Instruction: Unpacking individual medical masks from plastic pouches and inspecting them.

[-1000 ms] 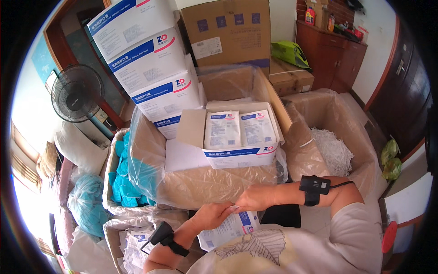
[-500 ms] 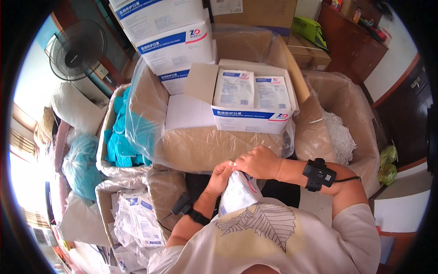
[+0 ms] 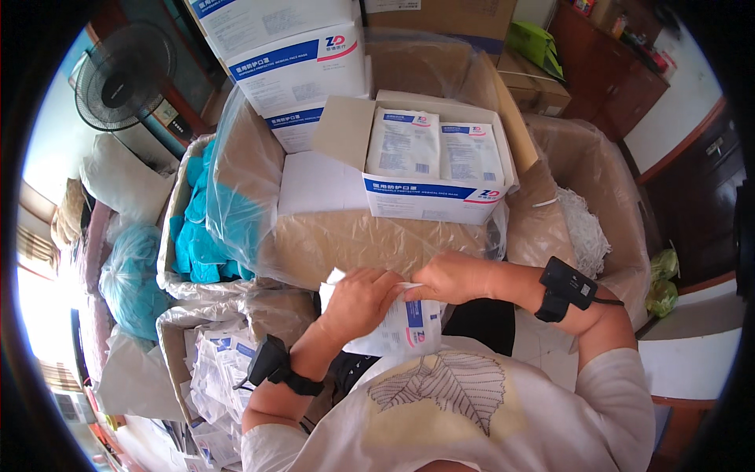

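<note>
In front of my chest I hold a white printed pouch (image 3: 403,329) with blue and red marks, its upper edge pinched between both hands. My left hand (image 3: 355,303) is closed over the pouch's top left part, with a white corner sticking out beyond the knuckles. My right hand (image 3: 450,277) is closed on the top edge close beside the left fingers; its fingertips are partly hidden. Beyond my hands stands an open white carton (image 3: 429,203) with a blue band, holding two rows of similar pouches (image 3: 403,145), its side flap folded out to the left.
The carton stands over a large plastic-lined cardboard box (image 3: 338,244). Closed cartons (image 3: 299,67) are stacked behind left. Left are a box of turquoise items (image 3: 208,236) and a box of loose wrappers (image 3: 224,370). A lined box (image 3: 621,197) with white strands stands right; a fan (image 3: 126,75) far left.
My left hand has moved left and turned its back upward over the pouch. The pouch has tilted, showing its blue-marked face, and its top edge is now stretched between my hands.
</note>
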`<state>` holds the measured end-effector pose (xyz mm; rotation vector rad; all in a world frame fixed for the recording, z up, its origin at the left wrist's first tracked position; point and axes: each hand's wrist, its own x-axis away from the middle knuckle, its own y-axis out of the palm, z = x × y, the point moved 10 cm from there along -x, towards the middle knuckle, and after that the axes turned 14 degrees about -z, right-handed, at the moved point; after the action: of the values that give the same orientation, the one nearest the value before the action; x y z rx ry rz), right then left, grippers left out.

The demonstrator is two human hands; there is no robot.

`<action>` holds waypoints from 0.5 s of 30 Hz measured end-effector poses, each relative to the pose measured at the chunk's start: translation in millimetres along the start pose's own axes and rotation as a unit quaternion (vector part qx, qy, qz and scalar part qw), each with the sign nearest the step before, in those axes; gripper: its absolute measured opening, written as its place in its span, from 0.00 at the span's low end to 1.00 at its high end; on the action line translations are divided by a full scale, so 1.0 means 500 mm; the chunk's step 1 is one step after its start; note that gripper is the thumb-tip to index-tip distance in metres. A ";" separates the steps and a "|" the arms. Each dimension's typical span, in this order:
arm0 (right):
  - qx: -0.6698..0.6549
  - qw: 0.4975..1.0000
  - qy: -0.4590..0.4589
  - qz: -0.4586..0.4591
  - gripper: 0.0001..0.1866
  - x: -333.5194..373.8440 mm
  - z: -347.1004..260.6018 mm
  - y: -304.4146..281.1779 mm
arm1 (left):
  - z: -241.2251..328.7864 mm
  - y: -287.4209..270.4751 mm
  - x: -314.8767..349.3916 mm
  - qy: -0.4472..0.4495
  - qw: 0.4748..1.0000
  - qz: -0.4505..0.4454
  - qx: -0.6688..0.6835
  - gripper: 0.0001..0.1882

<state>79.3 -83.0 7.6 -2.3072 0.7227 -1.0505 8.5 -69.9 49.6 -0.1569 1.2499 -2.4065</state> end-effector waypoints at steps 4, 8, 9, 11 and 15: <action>0.018 0.998 -0.027 -0.050 0.26 -0.007 -0.016 0.041 | -0.036 0.081 0.028 -0.068 0.979 -0.075 0.178 0.11; 0.134 0.988 -0.057 0.047 0.21 -0.021 -0.031 0.041 | -0.112 0.158 0.043 -0.078 0.948 -0.026 0.306 0.14; 0.181 0.982 -0.040 0.046 0.20 -0.022 -0.031 0.044 | -0.120 0.170 0.042 -0.079 0.935 -0.007 0.344 0.14; 0.240 0.967 -0.063 0.063 0.18 -0.018 -0.047 0.056 | -0.126 0.221 0.046 -0.067 0.894 0.024 0.442 0.15; 0.251 0.940 -0.185 0.140 0.17 0.015 -0.158 0.109 | -0.248 0.370 0.097 -0.200 0.766 0.085 0.605 0.17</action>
<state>7.4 -145.1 22.8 -1.8168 0.5329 -0.5613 -12.7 -90.3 -176.3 -0.1312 -0.5587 -2.3374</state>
